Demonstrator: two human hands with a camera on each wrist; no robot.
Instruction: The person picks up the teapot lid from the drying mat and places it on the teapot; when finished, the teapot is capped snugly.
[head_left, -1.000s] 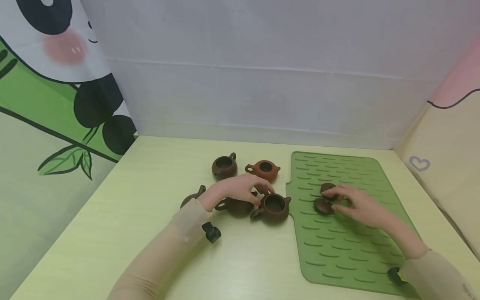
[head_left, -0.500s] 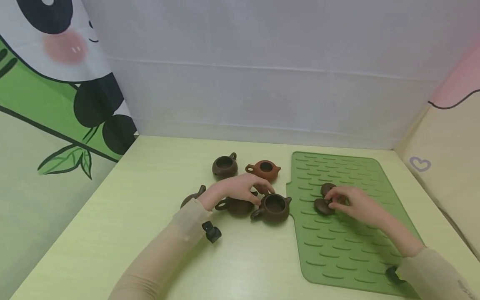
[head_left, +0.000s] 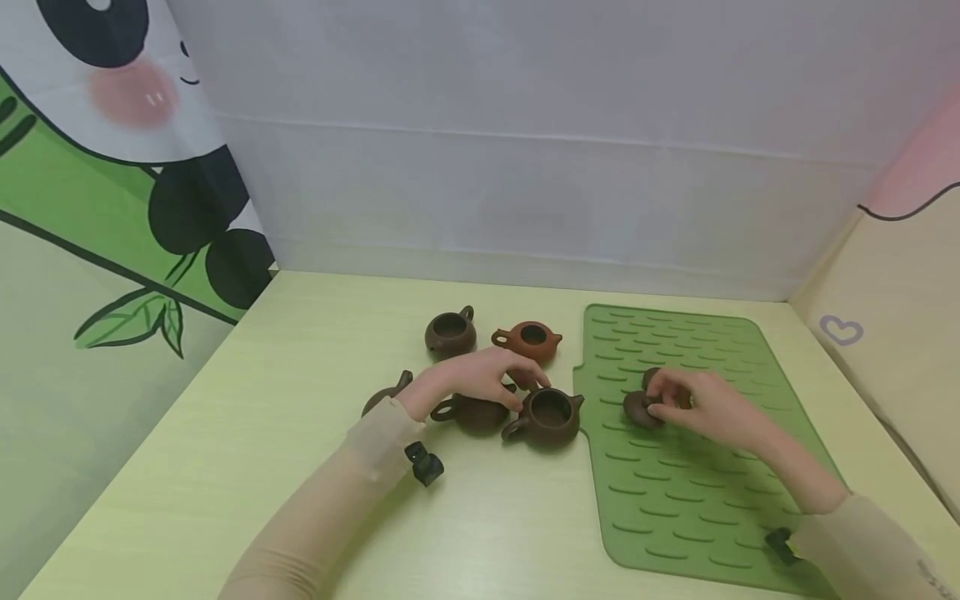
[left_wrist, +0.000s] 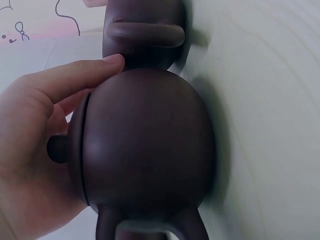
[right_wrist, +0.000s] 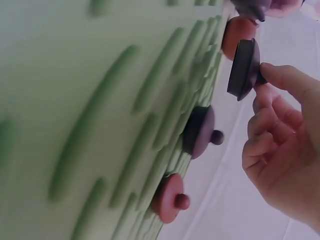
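With thumb and finger, my right hand (head_left: 708, 408) pinches the knob of a dark brown teapot lid (right_wrist: 243, 70), lifted and tilted above the green mat. A second dark lid (right_wrist: 200, 132) and a reddish lid (right_wrist: 171, 199) lie on that mat. My left hand (head_left: 487, 375) curves over a dark lidded teapot (left_wrist: 145, 145). Its thumb and fingertips reach the rim of a lidless dark teapot (head_left: 551, 425), holding it lightly. Behind stand a reddish lidless teapot (head_left: 531, 342) and another dark lidless one (head_left: 452, 333). The left forearm partly hides a further dark teapot (head_left: 384, 396).
The green ridged mat (head_left: 675, 492) covers the right of the pale table (head_left: 480, 525). A pale cloth wall (head_left: 510, 200) closes off the back, with printed panels at both sides. Small black wrist cameras (head_left: 424, 464) sit under both sleeves.
My right hand closed its fingertips on the nearer dark lid's knob and has raised the lid slightly, tilting it. The left hand and the teapots have stayed in place.
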